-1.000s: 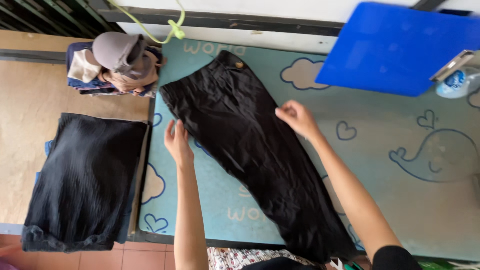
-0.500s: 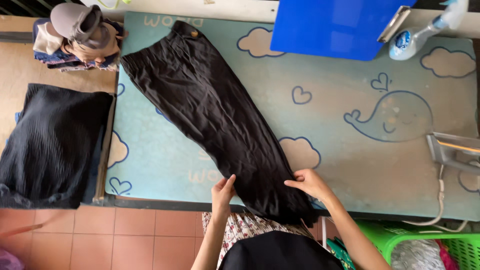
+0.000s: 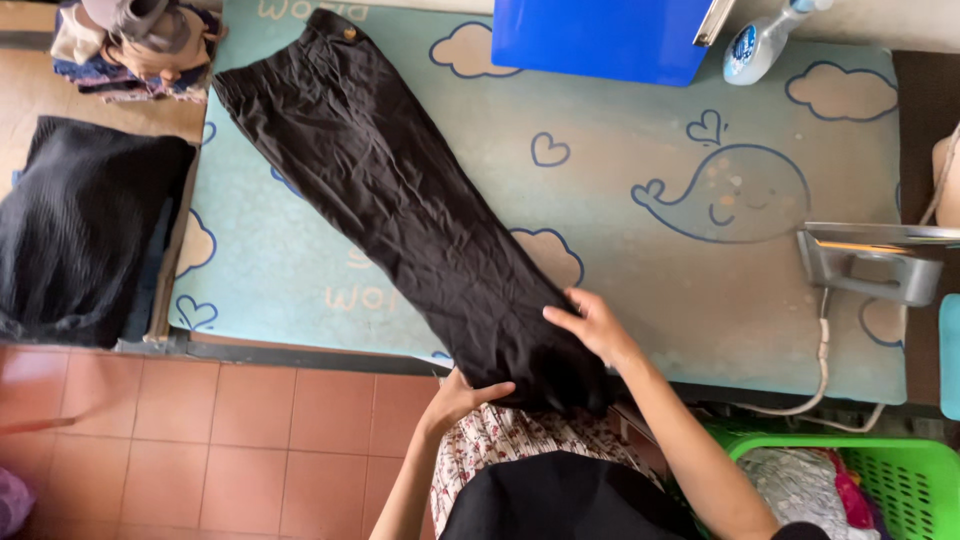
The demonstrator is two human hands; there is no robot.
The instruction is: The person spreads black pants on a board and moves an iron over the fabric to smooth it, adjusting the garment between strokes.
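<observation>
Black trousers: both hands' fingers curl, gripping the hem.

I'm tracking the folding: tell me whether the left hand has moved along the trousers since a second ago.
Yes. The left hand has gone from the waist end of the black trousers to the hem at the mat's near edge, gripping it there.

Bright, even daylight fills the scene with soft, faint shadows; the black trousers swallow detail, keeping only dim creases; mild wide-angle bending shows at the frame edges, and focus is fairly sharp throughout
</observation>
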